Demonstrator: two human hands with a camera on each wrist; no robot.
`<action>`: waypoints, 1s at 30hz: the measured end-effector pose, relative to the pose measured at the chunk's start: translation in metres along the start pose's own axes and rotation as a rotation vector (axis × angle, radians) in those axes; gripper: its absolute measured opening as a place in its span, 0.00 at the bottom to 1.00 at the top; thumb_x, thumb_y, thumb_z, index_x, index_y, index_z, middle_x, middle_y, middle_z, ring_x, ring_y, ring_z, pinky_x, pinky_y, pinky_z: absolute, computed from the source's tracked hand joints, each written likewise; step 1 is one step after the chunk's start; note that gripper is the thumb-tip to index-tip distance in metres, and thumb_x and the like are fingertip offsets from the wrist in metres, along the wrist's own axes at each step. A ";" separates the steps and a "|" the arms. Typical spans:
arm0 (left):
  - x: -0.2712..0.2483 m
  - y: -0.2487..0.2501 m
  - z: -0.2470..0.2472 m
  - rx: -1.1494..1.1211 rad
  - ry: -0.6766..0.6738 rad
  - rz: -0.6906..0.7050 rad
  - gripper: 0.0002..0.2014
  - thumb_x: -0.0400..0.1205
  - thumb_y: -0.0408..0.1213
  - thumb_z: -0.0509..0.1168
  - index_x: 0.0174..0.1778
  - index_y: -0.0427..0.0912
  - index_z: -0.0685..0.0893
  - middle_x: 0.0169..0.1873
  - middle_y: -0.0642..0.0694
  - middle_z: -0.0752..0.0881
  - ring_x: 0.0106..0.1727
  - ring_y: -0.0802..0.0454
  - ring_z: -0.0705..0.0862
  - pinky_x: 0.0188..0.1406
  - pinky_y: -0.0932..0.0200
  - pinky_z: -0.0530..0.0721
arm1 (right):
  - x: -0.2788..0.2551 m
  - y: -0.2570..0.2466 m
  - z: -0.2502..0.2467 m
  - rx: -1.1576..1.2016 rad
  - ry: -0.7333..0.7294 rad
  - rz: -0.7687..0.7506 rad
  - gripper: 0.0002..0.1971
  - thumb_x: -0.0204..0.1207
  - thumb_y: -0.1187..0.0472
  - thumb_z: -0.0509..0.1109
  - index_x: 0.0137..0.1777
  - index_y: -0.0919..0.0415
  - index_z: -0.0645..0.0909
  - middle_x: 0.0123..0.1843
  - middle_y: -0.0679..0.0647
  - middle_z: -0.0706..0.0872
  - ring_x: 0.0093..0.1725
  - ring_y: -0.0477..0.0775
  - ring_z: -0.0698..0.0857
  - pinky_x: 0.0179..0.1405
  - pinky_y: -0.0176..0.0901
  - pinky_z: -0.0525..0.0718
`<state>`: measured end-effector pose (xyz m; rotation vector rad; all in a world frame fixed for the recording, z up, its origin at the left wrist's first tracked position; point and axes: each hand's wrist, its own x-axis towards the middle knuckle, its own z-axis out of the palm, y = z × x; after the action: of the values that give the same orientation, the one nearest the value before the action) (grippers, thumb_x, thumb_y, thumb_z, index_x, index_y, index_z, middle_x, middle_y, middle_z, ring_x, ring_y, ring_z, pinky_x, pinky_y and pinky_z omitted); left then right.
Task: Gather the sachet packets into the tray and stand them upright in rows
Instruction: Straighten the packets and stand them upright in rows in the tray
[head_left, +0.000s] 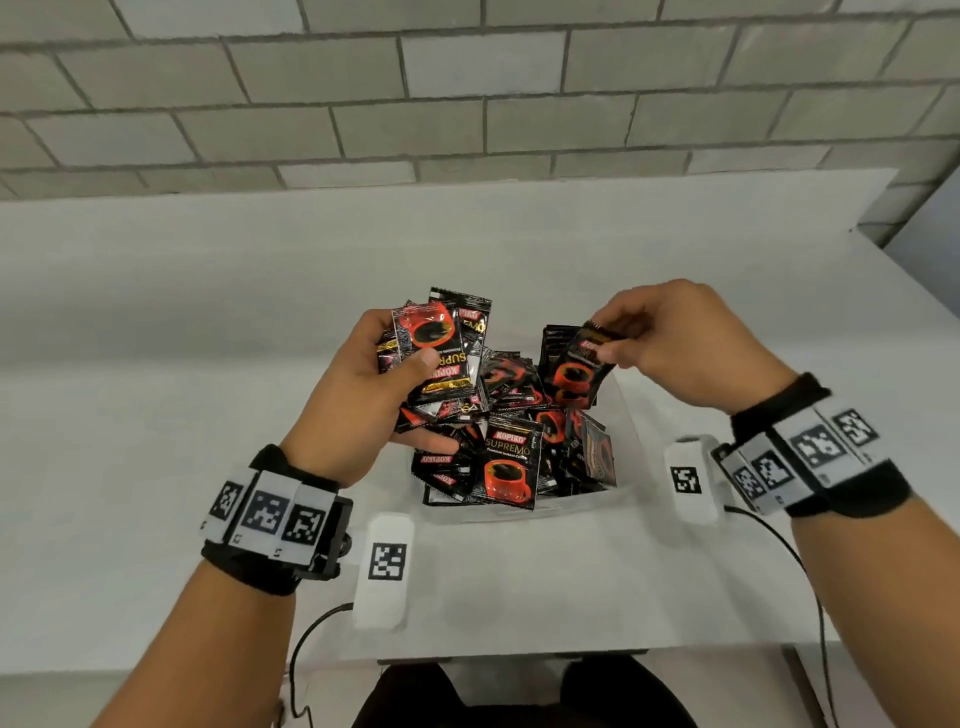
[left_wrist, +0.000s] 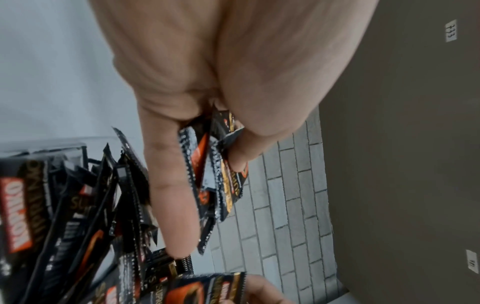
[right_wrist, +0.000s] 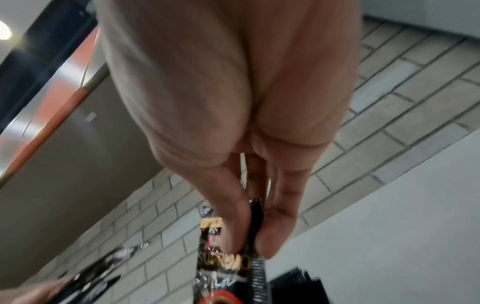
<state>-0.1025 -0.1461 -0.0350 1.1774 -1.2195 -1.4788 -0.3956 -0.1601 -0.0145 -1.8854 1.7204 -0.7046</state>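
A pale brick wall (head_left: 467, 93) fills the top of the head view; below it spreads the smooth white bench (head_left: 156, 312). At centre sits a shallow white tray (head_left: 626, 415), heaped with glossy black-and-red foil sachets (head_left: 511, 462) with crimped edges, lying jumbled, a few leaning. White tagged blocks (head_left: 387, 569) lie on the bench at lower centre and right. The left hand (head_left: 363, 395), left of centre, has its grip clenched round a fanned bundle of sachets (head_left: 441, 348). The right hand (head_left: 670, 343) pinches a single sachet (head_left: 579, 364) by its top edge above the tray.
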 end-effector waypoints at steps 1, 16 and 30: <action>0.000 -0.001 -0.001 -0.001 0.003 -0.003 0.14 0.87 0.35 0.67 0.68 0.48 0.77 0.60 0.46 0.89 0.55 0.38 0.92 0.35 0.34 0.91 | 0.003 0.002 0.003 -0.047 -0.014 -0.003 0.11 0.72 0.67 0.81 0.47 0.48 0.89 0.39 0.43 0.90 0.39 0.41 0.87 0.44 0.33 0.83; 0.000 -0.005 0.004 0.018 -0.038 -0.035 0.16 0.87 0.35 0.67 0.70 0.47 0.75 0.64 0.44 0.86 0.55 0.39 0.92 0.35 0.35 0.91 | 0.032 0.028 0.023 -0.331 -0.147 -0.101 0.10 0.68 0.63 0.85 0.39 0.56 0.84 0.33 0.47 0.86 0.33 0.43 0.83 0.34 0.38 0.78; 0.002 -0.001 0.018 0.053 -0.122 -0.060 0.17 0.86 0.32 0.69 0.69 0.48 0.77 0.63 0.43 0.87 0.53 0.37 0.93 0.32 0.41 0.92 | 0.017 -0.003 -0.001 -0.128 -0.015 -0.150 0.06 0.73 0.56 0.81 0.42 0.49 0.86 0.37 0.45 0.86 0.37 0.43 0.83 0.39 0.34 0.78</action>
<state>-0.1203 -0.1445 -0.0354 1.1827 -1.3223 -1.5911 -0.3931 -0.1771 -0.0110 -2.1196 1.6633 -0.6470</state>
